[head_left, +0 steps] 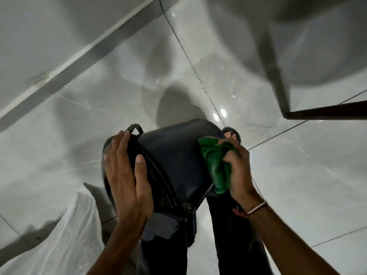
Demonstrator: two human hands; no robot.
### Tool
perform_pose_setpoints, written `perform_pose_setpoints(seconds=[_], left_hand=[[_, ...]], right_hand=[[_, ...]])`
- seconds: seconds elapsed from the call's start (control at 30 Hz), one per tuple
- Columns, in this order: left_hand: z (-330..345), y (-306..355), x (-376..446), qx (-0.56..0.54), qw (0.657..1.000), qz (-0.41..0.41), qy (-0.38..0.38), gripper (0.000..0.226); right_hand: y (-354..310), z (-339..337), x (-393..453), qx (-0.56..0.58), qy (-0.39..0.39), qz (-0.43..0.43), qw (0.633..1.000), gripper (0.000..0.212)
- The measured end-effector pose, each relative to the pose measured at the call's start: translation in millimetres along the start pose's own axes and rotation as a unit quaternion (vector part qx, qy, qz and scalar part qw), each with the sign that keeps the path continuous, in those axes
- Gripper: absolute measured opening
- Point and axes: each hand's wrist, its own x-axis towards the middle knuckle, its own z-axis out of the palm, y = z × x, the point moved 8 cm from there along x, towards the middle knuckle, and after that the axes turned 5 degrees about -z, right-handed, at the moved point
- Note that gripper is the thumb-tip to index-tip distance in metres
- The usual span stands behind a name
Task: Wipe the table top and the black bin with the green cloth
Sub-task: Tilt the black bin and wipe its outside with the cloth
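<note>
No readable text, label, brand, number or sign on any surface.

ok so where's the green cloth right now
In the head view it is right of centre: the green cloth is bunched in the right hand, pressed against the side of the tilted black bin.

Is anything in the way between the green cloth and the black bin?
No, nothing visible is. The right hand presses the bunched green cloth straight against the side of the black bin. The left hand lies flat on the bin's lid end, well away from the cloth.
</note>
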Motion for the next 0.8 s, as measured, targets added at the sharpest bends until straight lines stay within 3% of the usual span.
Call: perform_pose_setpoints(seconds=[0.07, 0.13, 0.2, 0.27, 0.33, 0.43, 0.53, 0.63, 0.7, 0.8], left_hand=[[-0.4, -0.9, -0.2, -0.003, 1.000, -0.003, -0.003, 0.061], [-1.6, -0.8, -0.1, -0.003, 1.000, -0.004, -0.002, 0.061], [-2.3, 0.1, 0.1, -0.001, 1.000, -0.002, -0.001, 0.061], [-1.9, 1.6, 0.7, -0.003, 1.000, -0.001, 0.000, 0.061], [-1.3, 2.0, 0.9, -0.002, 1.000, -0.003, -0.001, 0.061], [-2.7, -0.6, -1.5, -0.003, 1.000, -0.009, -0.001, 0.062], [-3.9, -2.1, -3.9, -0.003, 1.000, -0.010, 0.003, 0.063], [-0.7, 0.5, -1.6, 0.003, 1.000, -0.003, 0.002, 0.062], [-2.4, -1.9, -0.5, 0.003, 1.000, -0.003, 0.001, 0.061], [-10.8, -13.1, -2.6, 0.007, 1.000, 0.003, -0.004, 0.060]], right_hand=[[-0.9, -4.6, 9.6, 0.136, 0.024, 0.087, 0.987, 0.040], [-7.9, 12.1, 13.6, 0.153, -0.047, 0.141, 0.977, 0.085], [-11.8, 28.2, 8.8, 0.156, -0.126, 0.153, 0.968, 0.102], [-4.9, 26.6, 11.2, 0.128, -0.133, 0.148, 0.972, 0.064], [1.6, 13.9, 14.9, -0.002, -0.097, 0.099, 0.990, 0.026], [12.1, -2.8, 25.1, -0.251, -0.063, 0.048, 0.965, 0.025], [27.4, -11.0, 42.9, -0.315, -0.017, 0.060, 0.947, 0.032], [10.6, 32.2, 52.7, -0.318, 0.006, 0.027, 0.948, 0.025], [-12.2, 86.3, 36.7, -0.302, -0.077, -0.073, 0.947, 0.028], [-18.8, 120.1, -24.0, -0.336, -0.195, -0.213, 0.896, 0.046]])
